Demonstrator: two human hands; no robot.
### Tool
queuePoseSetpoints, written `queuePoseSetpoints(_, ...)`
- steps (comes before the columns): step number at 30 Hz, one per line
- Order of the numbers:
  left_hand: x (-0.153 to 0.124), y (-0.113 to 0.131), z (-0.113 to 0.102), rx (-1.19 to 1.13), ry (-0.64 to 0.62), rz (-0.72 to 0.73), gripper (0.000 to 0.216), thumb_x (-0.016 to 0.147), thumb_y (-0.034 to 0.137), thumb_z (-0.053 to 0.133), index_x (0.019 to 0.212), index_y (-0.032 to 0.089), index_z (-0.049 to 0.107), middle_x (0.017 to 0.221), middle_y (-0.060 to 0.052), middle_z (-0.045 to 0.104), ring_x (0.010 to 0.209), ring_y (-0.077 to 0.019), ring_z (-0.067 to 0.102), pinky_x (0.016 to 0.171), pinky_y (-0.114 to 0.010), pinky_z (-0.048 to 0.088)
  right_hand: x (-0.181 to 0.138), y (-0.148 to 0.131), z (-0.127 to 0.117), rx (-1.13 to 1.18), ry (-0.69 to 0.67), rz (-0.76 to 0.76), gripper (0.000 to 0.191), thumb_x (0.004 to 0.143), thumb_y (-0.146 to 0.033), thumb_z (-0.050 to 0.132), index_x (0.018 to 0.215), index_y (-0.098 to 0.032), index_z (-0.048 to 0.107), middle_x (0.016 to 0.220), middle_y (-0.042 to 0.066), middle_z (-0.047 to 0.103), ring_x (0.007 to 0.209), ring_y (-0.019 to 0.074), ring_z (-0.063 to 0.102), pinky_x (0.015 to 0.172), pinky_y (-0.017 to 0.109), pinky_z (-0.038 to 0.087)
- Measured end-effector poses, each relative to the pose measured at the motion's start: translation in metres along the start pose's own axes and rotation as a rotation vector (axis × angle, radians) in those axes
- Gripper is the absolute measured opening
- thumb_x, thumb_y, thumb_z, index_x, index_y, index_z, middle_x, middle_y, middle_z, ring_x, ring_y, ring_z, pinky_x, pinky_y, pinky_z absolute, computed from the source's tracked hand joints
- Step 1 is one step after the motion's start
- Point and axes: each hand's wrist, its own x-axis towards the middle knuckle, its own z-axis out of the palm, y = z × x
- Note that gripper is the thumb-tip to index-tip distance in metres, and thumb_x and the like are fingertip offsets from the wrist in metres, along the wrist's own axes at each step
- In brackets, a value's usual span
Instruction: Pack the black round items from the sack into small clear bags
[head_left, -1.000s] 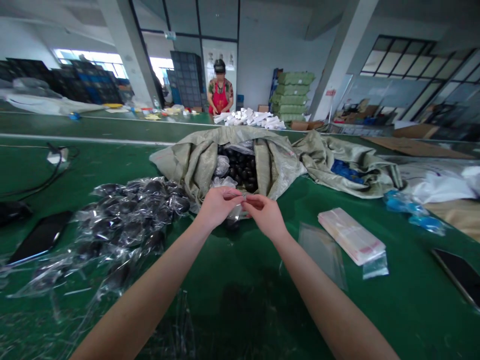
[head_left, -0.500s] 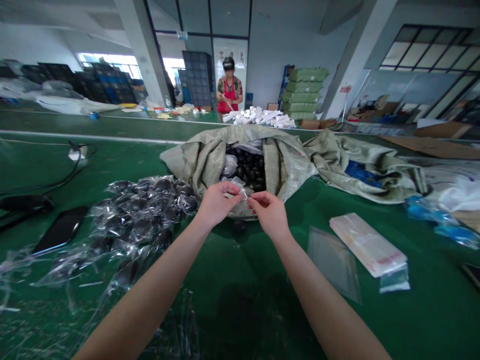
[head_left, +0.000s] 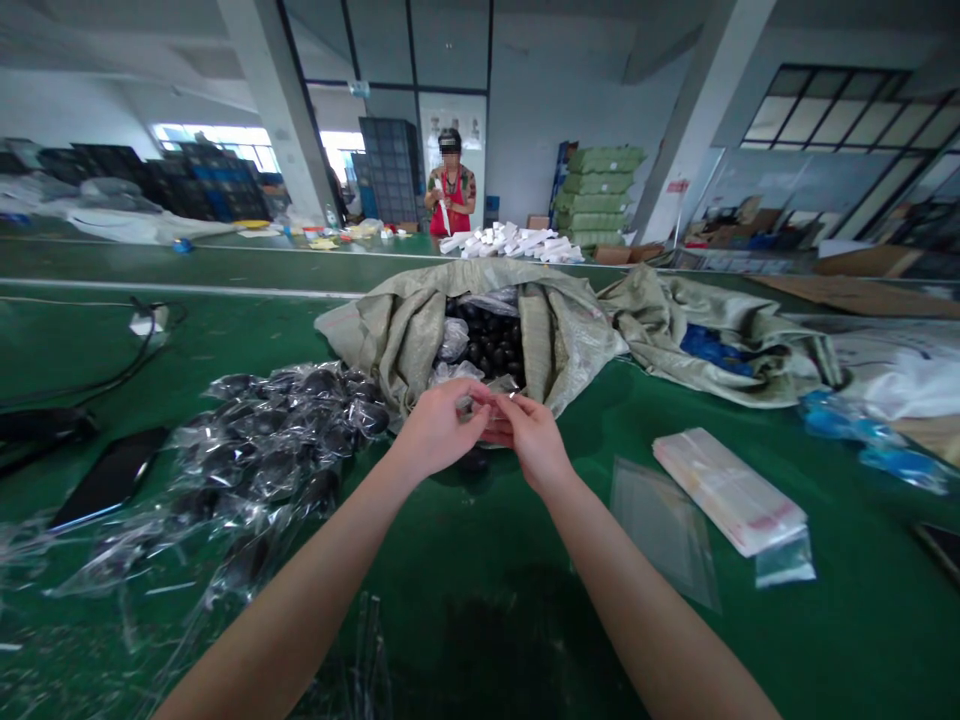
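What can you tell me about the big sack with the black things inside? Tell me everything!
The big sack is dull gray-green and wrinkled, and looks like woven plastic. It lies on the green table, its mouth facing the person, with the edges bunched and folded back. Inside are many shiny black round things and crumpled clear plastic. The left hand and right hand are in front of its lower edge; I can't tell if they touch it.

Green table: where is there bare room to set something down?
The table is bare between the middle sack and the bag stack, also on that stack's near side. Crowded: left of the left forearm, with wrapped black items and a phone.
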Motion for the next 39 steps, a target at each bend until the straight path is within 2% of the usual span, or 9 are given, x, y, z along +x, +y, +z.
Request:
queuePoseSetpoints(7,0.002,-0.005,-0.007,0.161,-0.017,0.038,0.018,0.084,0.031,0.062,0.095,0.019,0.068,0.097,-0.005,0.070,0.090,-0.0204,0.065,0.081,-0.031,0.049,-0.001,-0.007,-0.002,-0.063,-0.006,0.042,0.014,0.075,-0.033,0.063,0.078,-0.020,0.068,0.072,0.002,0.072,0.063,0.0211,0.070,0.060,0.034,0.058)
queuePoseSetpoints(14,0.001,-0.006,-0.009,0.227,-0.023,-0.025,0.016,0.085,0.025,0.055,0.088,0.022,0.070,0.090,-0.003,0.073,0.082,-0.0190,0.067,0.077,-0.029,0.050,0.003,-0.004,-0.007,-0.284,-0.035,-0.038,0.017,0.078,-0.037,0.061,0.075,-0.022,0.067,0.072,0.003,0.072,0.066,0.0211,0.069,0.065,0.035,0.057)
queuePoseSetpoints(17,-0.002,-0.003,-0.006,0.300,-0.073,-0.025,0.016,0.085,0.024,0.055,0.090,0.022,0.070,0.089,-0.004,0.072,0.083,-0.0208,0.066,0.077,-0.031,0.050,0.001,-0.004,-0.011,-0.544,-0.131,-0.179,0.018,0.078,-0.038,0.061,0.072,-0.022,0.066,0.071,0.003,0.071,0.067,0.0217,0.067,0.065,0.034,0.054)
queuePoseSetpoints(19,-0.002,-0.002,-0.004,0.334,-0.085,-0.019,0.014,0.084,0.023,0.055,0.087,0.022,0.068,0.086,-0.005,0.071,0.081,-0.0212,0.066,0.074,-0.031,0.051,0.000,-0.007,-0.013,-0.763,-0.126,-0.244,0.020,0.080,-0.036,0.058,0.069,-0.021,0.066,0.070,0.004,0.071,0.066,0.0213,0.066,0.064,0.032,0.051)
queuePoseSetpoints(24,-0.002,0.002,-0.004,0.392,0.017,-0.123,0.010,0.080,0.017,0.055,0.085,0.021,0.063,0.087,-0.006,0.068,0.079,-0.0205,0.064,0.073,-0.031,0.050,-0.005,-0.018,-0.014,-1.302,0.114,-0.282,0.024,0.079,-0.026,0.053,0.056,-0.021,0.057,0.059,0.004,0.064,0.057,0.0186,0.057,0.055,0.029,0.035)
queuePoseSetpoints(26,-0.002,0.003,-0.001,0.387,0.036,-0.120,0.010,0.080,0.017,0.055,0.087,0.021,0.061,0.087,-0.006,0.067,0.079,-0.0206,0.064,0.074,-0.032,0.050,-0.007,-0.021,-0.012,-1.415,0.177,-0.318,0.024,0.079,-0.025,0.052,0.056,-0.020,0.055,0.061,0.005,0.064,0.058,0.0183,0.056,0.056,0.029,0.031)
queuePoseSetpoints(31,-0.003,0.004,0.007,0.327,-0.022,-0.071,0.007,0.083,0.023,0.055,0.085,0.021,0.061,0.085,-0.005,0.068,0.082,-0.0210,0.065,0.076,-0.031,0.049,-0.006,-0.016,-0.011,-1.369,0.159,-0.417,0.024,0.085,-0.028,0.047,0.063,-0.021,0.054,0.068,0.005,0.066,0.064,0.0186,0.059,0.060,0.028,0.033)
queuePoseSetpoints(39,-0.003,0.007,0.002,0.375,-0.017,-0.106,0.009,0.085,0.026,0.055,0.083,0.021,0.062,0.083,-0.004,0.069,0.078,-0.0204,0.065,0.074,-0.031,0.049,-0.008,-0.014,-0.009,-1.267,0.138,-0.429,0.027,0.087,-0.034,0.051,0.064,-0.020,0.054,0.069,0.004,0.066,0.068,0.0191,0.062,0.064,0.028,0.036)
